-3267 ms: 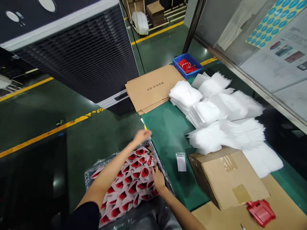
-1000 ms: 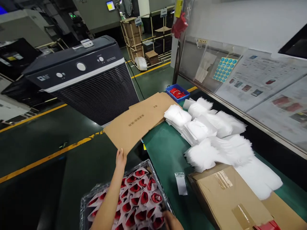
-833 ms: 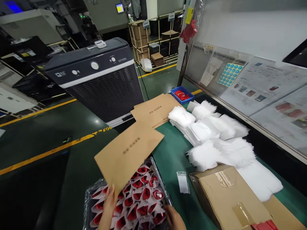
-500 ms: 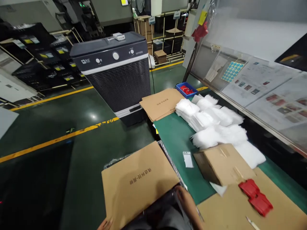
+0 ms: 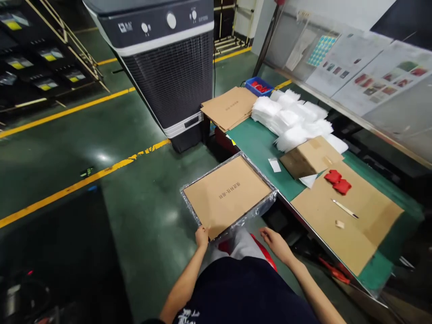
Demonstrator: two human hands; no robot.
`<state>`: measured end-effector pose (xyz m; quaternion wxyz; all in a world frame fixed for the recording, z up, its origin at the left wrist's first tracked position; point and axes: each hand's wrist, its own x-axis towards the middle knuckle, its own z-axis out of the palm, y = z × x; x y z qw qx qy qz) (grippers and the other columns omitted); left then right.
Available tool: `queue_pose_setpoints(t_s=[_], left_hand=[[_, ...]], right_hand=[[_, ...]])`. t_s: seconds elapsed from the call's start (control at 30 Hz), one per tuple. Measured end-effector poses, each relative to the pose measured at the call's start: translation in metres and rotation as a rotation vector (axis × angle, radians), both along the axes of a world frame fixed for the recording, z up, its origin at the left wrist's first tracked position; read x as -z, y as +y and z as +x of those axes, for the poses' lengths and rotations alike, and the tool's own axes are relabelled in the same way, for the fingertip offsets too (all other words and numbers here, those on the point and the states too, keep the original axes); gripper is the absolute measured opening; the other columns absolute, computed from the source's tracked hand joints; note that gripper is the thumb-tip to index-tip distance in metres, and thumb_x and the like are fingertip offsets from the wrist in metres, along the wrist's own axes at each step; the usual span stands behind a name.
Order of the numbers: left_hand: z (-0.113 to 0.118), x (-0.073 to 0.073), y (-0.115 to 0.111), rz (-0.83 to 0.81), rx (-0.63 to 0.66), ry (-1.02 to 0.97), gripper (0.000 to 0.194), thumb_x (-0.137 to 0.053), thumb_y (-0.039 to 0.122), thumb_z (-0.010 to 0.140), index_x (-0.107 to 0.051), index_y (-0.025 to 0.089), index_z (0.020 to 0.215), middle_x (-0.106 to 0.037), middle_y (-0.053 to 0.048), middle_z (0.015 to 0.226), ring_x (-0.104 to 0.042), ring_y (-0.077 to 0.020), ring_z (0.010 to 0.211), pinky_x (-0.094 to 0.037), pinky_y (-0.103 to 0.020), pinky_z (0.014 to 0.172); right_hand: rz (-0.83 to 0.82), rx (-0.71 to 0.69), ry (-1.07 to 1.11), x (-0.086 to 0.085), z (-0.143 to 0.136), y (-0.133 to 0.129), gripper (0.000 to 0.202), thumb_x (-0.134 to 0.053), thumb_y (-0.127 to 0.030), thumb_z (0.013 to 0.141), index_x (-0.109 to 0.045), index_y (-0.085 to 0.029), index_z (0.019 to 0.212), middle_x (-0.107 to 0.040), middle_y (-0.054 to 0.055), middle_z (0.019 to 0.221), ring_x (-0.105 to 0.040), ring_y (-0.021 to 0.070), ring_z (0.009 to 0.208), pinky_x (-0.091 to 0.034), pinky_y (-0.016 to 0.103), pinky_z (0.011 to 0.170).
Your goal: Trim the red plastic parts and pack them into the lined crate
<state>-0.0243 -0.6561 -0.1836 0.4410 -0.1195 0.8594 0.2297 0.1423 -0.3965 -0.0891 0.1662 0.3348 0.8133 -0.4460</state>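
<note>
Your left hand point(image 5: 201, 237) is closed over the near-left corner of the box point(image 5: 261, 209), thumb side toward the sheet point(image 5: 224, 192); whether it pinches the sheet too, you can't tell from here. Your right hand point(image 5: 276, 243) is empty, fingers loosely curled, apart from the box. The sheet lies inside the rim, and the box sits before your lap, beside the table point(image 5: 248, 135). Steady that corner, then press the sheet lightly and evenly along its edges; pushing hard mid-sheet could bow it or crush what lies beneath.
</note>
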Motion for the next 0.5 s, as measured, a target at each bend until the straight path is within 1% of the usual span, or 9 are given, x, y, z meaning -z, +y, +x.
queue_pose_setpoints(t_s=[0.07, 0.13, 0.23, 0.3, 0.37, 0.4, 0.43, 0.5], left_hand=[[-0.013, 0.006, -0.003, -0.037, 0.098, -0.166, 0.034, -0.052, 0.045, 0.093, -0.064, 0.014, 0.09, -0.07, -0.004, 0.089, -0.066, -0.0156, 0.08, -0.054, -0.034, 0.077], [-0.032, 0.011, -0.003, -0.078, 0.181, -0.336, 0.036, -0.052, 0.047, 0.093, -0.064, 0.013, 0.096, -0.068, -0.004, 0.091, -0.065, -0.0152, 0.081, -0.055, -0.036, 0.078], [-0.064, 0.02, 0.006, -0.148, 0.269, -0.584, 0.034, -0.054, 0.044, 0.093, -0.063, 0.013, 0.103, -0.067, -0.005, 0.097, -0.065, -0.0157, 0.084, -0.056, -0.035, 0.076], [-0.08, 0.028, 0.013, -0.189, 0.307, -0.724, 0.032, -0.056, 0.041, 0.093, -0.062, 0.013, 0.107, -0.067, -0.006, 0.1, -0.065, -0.016, 0.085, -0.057, -0.036, 0.076], [-0.09, 0.037, 0.02, -0.212, 0.333, -0.811, 0.032, -0.057, 0.04, 0.092, -0.061, 0.014, 0.11, -0.066, -0.007, 0.104, -0.065, -0.0168, 0.088, -0.057, -0.036, 0.077], [-0.092, 0.041, 0.023, -0.215, 0.341, -0.828, 0.031, -0.058, 0.039, 0.092, -0.061, 0.014, 0.111, -0.066, -0.007, 0.106, -0.065, -0.0172, 0.09, -0.057, -0.037, 0.078], [-0.092, 0.045, 0.026, -0.209, 0.346, -0.825, 0.031, -0.058, 0.038, 0.092, -0.061, 0.014, 0.112, -0.065, -0.007, 0.108, -0.065, -0.0177, 0.091, -0.057, -0.038, 0.079], [-0.088, 0.048, 0.03, -0.161, 0.352, -0.749, 0.031, -0.059, 0.036, 0.092, -0.06, 0.015, 0.113, -0.065, -0.007, 0.11, -0.064, -0.0179, 0.092, -0.057, -0.038, 0.08]], right_hand=[[-0.007, 0.013, -0.016, 0.005, -0.003, -0.004, 0.038, -0.033, -0.047, 0.084, -0.062, -0.022, 0.088, -0.071, 0.01, 0.09, -0.066, 0.0263, 0.084, -0.05, 0.037, 0.079], [-0.025, 0.019, -0.025, 0.019, -0.01, -0.007, 0.036, -0.034, -0.044, 0.084, -0.062, -0.022, 0.087, -0.071, 0.01, 0.09, -0.066, 0.0264, 0.085, -0.049, 0.037, 0.079], [-0.08, 0.016, -0.029, 0.048, -0.037, -0.011, 0.028, -0.04, -0.036, 0.084, -0.064, -0.023, 0.086, -0.072, 0.007, 0.089, -0.067, 0.024, 0.085, -0.05, 0.034, 0.08], [-0.113, 0.026, -0.046, 0.071, -0.058, -0.009, 0.022, -0.045, -0.031, 0.083, -0.065, -0.024, 0.085, -0.072, 0.004, 0.09, -0.068, 0.0221, 0.088, -0.049, 0.031, 0.081], [-0.107, 0.08, -0.098, 0.091, -0.073, 0.004, 0.018, -0.049, -0.029, 0.084, -0.066, -0.025, 0.086, -0.073, 0.003, 0.094, -0.067, 0.0218, 0.093, -0.049, 0.03, 0.085], [-0.081, 0.131, -0.142, 0.099, -0.077, 0.014, 0.018, -0.049, -0.028, 0.084, -0.066, -0.024, 0.089, -0.072, 0.004, 0.098, -0.067, 0.0228, 0.097, -0.048, 0.031, 0.087], [-0.036, 0.199, -0.197, 0.107, -0.078, 0.026, 0.021, -0.048, -0.029, 0.086, -0.066, -0.023, 0.094, -0.071, 0.007, 0.104, -0.066, 0.0248, 0.101, -0.048, 0.033, 0.09], [0.09, 0.368, -0.327, 0.119, -0.077, 0.051, 0.033, -0.043, -0.035, 0.09, -0.061, -0.015, 0.11, -0.064, 0.018, 0.118, -0.061, 0.0313, 0.112, -0.046, 0.04, 0.095]])
